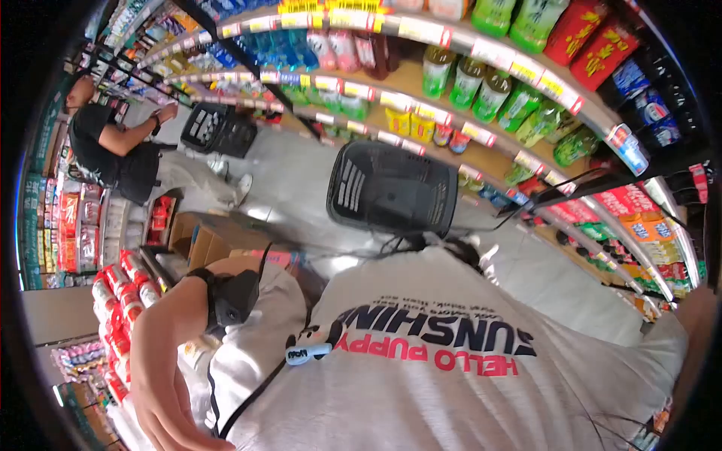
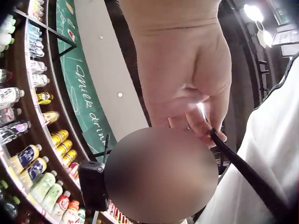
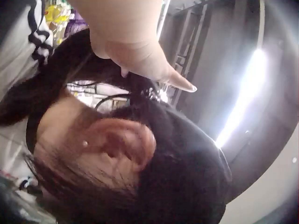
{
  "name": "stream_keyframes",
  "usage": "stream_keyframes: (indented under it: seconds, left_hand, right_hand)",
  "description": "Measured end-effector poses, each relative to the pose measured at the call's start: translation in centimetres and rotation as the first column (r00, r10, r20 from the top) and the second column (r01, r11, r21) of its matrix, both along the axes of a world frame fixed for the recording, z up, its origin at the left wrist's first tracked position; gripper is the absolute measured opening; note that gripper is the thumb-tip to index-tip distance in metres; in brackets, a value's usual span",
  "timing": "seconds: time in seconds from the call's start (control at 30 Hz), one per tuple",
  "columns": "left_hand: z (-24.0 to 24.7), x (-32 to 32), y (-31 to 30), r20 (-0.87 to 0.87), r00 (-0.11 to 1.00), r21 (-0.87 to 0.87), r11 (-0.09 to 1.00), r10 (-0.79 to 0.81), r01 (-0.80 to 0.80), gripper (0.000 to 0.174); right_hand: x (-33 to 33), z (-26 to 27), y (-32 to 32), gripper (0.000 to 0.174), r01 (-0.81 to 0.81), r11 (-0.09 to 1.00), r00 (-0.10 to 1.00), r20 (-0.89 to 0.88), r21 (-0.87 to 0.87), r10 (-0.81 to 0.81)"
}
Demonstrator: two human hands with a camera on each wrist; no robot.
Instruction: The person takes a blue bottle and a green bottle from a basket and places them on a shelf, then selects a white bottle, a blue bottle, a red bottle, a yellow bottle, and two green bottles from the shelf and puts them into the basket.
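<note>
In the left wrist view my left hand (image 2: 184, 79) is raised beside my head, its fingers bent inward. A black strap (image 2: 247, 168) meets the fingertips, which pinch its upper end. The head view shows this left hand (image 1: 162, 406) at the lower left, with a black wrist camera (image 1: 235, 297) on the arm. My right hand (image 3: 140, 56) is up against the dark hair (image 3: 187, 154) behind the ear, one finger pointing straight out. Its other fingers are hidden. Close below it, a beaded hair tie (image 3: 153, 93) shows in the hair. A black box-shaped camera (image 2: 93, 184) sits beside the head.
Shop shelves of bottled drinks (image 1: 481, 94) curve along the right. A black shopping basket (image 1: 395, 188) stands on the grey floor (image 1: 293, 177) ahead. At the left, another person (image 1: 113, 143) is near a second black basket (image 1: 218, 129). Red-and-white packs (image 1: 120, 316) are stacked at the left.
</note>
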State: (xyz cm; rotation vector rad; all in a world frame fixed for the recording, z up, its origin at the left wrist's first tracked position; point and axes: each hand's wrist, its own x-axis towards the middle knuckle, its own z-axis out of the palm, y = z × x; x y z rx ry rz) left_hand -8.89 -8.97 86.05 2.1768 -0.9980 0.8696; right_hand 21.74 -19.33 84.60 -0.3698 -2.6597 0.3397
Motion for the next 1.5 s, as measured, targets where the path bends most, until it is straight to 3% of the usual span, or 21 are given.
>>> stream_keyframes:
  seconds: [0.17, 0.23, 0.3, 0.37, 0.43, 0.5, 0.57, 0.63, 0.7, 0.77, 0.8, 0.93, 1.03, 1.07, 1.17, 1.2, 1.23, 1.3, 1.33, 1.43, 1.5]
  left_hand:
    - [0.8, 0.0, -0.5, -0.017, 0.987, 0.063, 0.985, -0.159, 0.160, 0.017]
    - [0.3, -0.1, -1.1, -0.012, 0.974, 0.083, 0.971, -0.226, 0.226, 0.016]
    - [-0.2, -0.1, -1.6, -0.014, 0.962, 0.108, 0.956, -0.272, 0.272, 0.015]
    - [-0.7, 0.0, -2.3, -0.021, 0.955, 0.115, 0.948, -0.296, 0.297, 0.014]
    - [-1.0, 0.4, -2.9, -0.017, 0.950, 0.105, 0.944, -0.313, 0.313, 0.014]
    - [-0.7, 1.8, -3.2, 0.002, 0.945, 0.090, 0.941, -0.328, 0.326, 0.013]
    - [-0.5, 2.9, -3.9, -0.079, 0.936, 0.063, 0.936, -0.343, 0.348, 0.009]
    - [-0.9, 4.2, -4.9, -0.107, 0.938, 0.034, 0.941, -0.331, 0.336, 0.009]
    - [-1.2, 6.3, -5.8, -0.128, 0.938, 0.014, 0.945, -0.322, 0.326, 0.010]
    - [-1.3, 8.6, -7.0, -0.149, 0.937, 0.002, 0.948, -0.315, 0.318, 0.010]
    - [-1.3, 9.7, -7.8, -0.159, 0.937, -0.005, 0.950, -0.310, 0.313, 0.010]
    - [-1.3, 14.1, -10.7, -0.197, 0.936, -0.029, 0.956, -0.293, 0.293, 0.011]
    - [-1.1, 17.1, -12.9, -0.221, 0.934, -0.029, 0.959, -0.280, 0.281, 0.011]
    - [-1.0, 17.8, -13.6, -0.228, 0.934, -0.033, 0.961, -0.276, 0.276, 0.011]
    - [-1.0, 20.2, -15.6, -0.248, 0.935, -0.049, 0.967, -0.254, 0.249, 0.011]
    - [-1.0, 20.9, -16.2, -0.256, 0.935, -0.053, 0.969, -0.245, 0.240, 0.012]
    - [-1.0, 21.5, -16.8, -0.262, 0.935, -0.056, 0.971, -0.238, 0.231, 0.012]
    - [-1.3, 22.6, -18.0, -0.274, 0.936, -0.064, 0.976, -0.220, 0.210, 0.012]
    - [-1.3, 23.1, -18.6, -0.277, 0.937, -0.067, 0.977, -0.213, 0.202, 0.012]
    - [-1.4, 24.1, -20.6, -0.295, 0.938, -0.072, 0.983, -0.183, 0.169, 0.012]
    - [-1.4, 24.4, -21.7, -0.302, 0.938, -0.086, 0.985, -0.167, 0.148, 0.013]
  right_hand:
    - [6.0, 3.5, -1.1, 0.042, 0.063, 0.998, 0.968, -0.243, 0.000, -0.061]
    - [8.0, 2.0, 0.0, 0.043, 0.112, 0.991, 0.912, -0.389, -0.080, -0.134]
    - [9.7, -2.5, 2.4, 0.044, 0.235, 0.924, 0.830, -0.432, -0.301, -0.352]
    - [10.7, -11.0, 5.9, 0.046, 0.434, 0.677, 0.709, -0.240, -0.594, -0.664]
    - [11.2, -21.1, 6.7, 0.034, 0.666, 0.233, 0.506, 0.199, -0.709, -0.840]
    - [13.4, -27.2, 5.1, 0.032, 0.826, 0.159, 0.476, 0.520, -0.541, -0.709]
    - [16.4, -32.1, 3.8, 0.033, 0.809, 0.408, 0.580, 0.459, -0.424, -0.673]
    - [16.0, -30.1, 3.5, 0.033, 0.818, 0.190, 0.498, 0.504, -0.543, -0.705]
    - [17.8, -31.0, 3.7, 0.033, 0.840, 0.330, 0.515, 0.439, -0.431, -0.737]
    - [18.9, -31.1, 3.7, 0.033, 0.825, 0.330, 0.530, 0.426, -0.458, -0.733]
    - [20.2, -32.7, 3.8, 0.031, 0.812, 0.401, 0.568, 0.416, -0.425, -0.710]
    - [23.4, -36.5, 2.9, 0.029, 0.705, 0.167, 0.622, 0.487, -0.690, -0.613]
    - [27.4, -39.1, 0.8, 0.030, 0.802, 0.251, 0.594, 0.686, -0.541, -0.421]
    - [29.1, -41.0, -0.8, 0.031, 0.796, 0.273, 0.595, 0.611, -0.541, -0.522]
    - [34.3, -47.8, -3.1, 0.032, 0.620, 0.324, 0.751, 0.423, -0.714, -0.506]
    - [35.5, -50.5, -3.5, 0.030, 0.643, 0.309, 0.724, 0.423, -0.701, -0.545]
    - [37.6, -52.7, -4.3, 0.028, 0.618, 0.048, 0.666, 0.490, -0.785, -0.563]
    - [38.6, -51.2, -5.3, 0.025, 0.438, -0.467, 0.563, 0.640, -0.768, -0.523]
    - [38.1, -49.8, -5.4, 0.018, 0.521, -0.435, 0.521, 0.678, -0.734, -0.519]
    - [40.6, -51.9, -6.2, 0.019, 0.291, -0.398, 0.623, 0.488, -0.870, -0.612]
    - [40.2, -51.6, -5.6, 0.027, 0.514, -0.418, 0.532, 0.660, -0.749, -0.531]
